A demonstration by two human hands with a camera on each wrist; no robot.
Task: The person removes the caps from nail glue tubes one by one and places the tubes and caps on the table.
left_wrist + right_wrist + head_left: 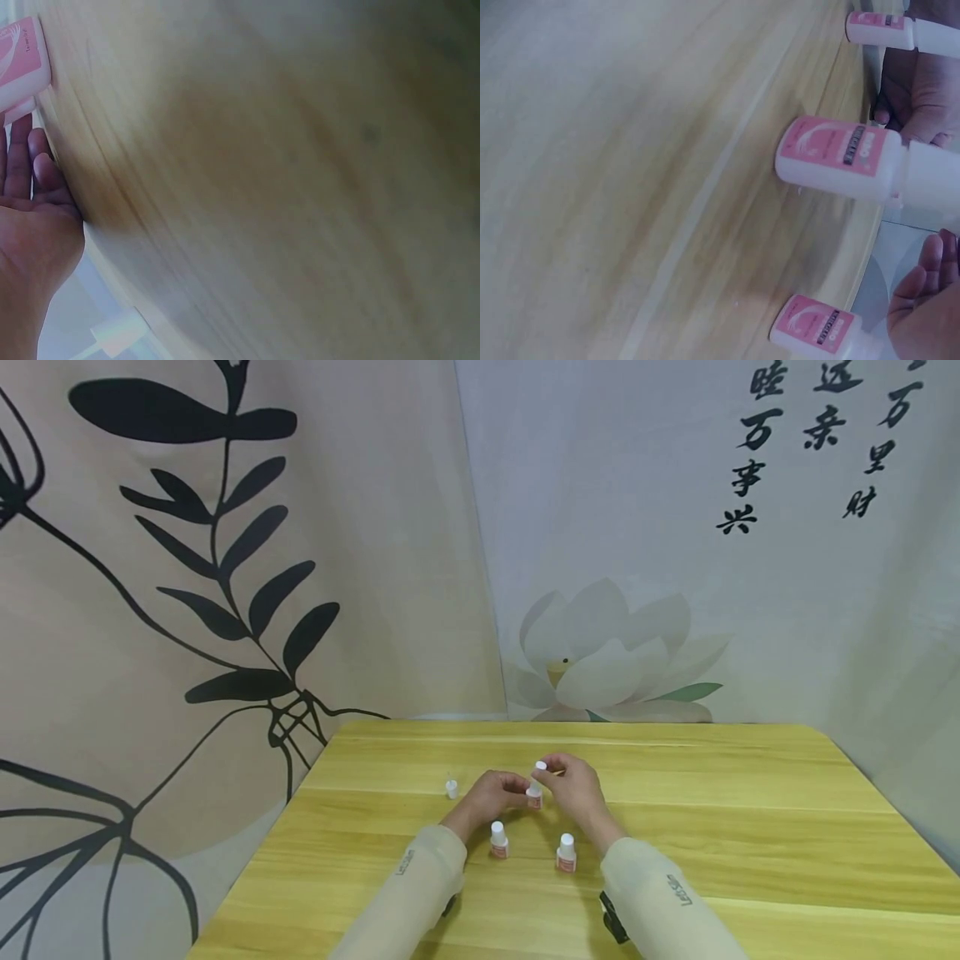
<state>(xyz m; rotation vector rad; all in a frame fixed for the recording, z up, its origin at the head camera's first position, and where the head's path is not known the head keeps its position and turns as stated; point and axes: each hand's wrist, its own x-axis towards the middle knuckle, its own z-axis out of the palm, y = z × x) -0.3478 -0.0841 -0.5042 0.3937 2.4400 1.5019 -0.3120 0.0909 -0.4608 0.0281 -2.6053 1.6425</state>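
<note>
A small white bottle [534,799] with a pink label stands between the hands. My left hand [491,797] pinches it from the left. Just above it, my right hand [576,789] grips a white cap [540,766] between thumb and fingertips; the bottle's mouth is partly hidden by the thumb. Nearer the body stand two similar capped bottles, one at left [498,841] and one at right [566,853]. Low in the right wrist view, another pink-labelled bottle [814,326] stands beside the right hand's fingers.
Left of the left hand, a small white cap [452,789] with a thin upright stem sits on the wooden table [712,827]. A printed cloth backdrop [390,568] hangs behind the table's far edge. The bare tabletop extends to the right of the right forearm.
</note>
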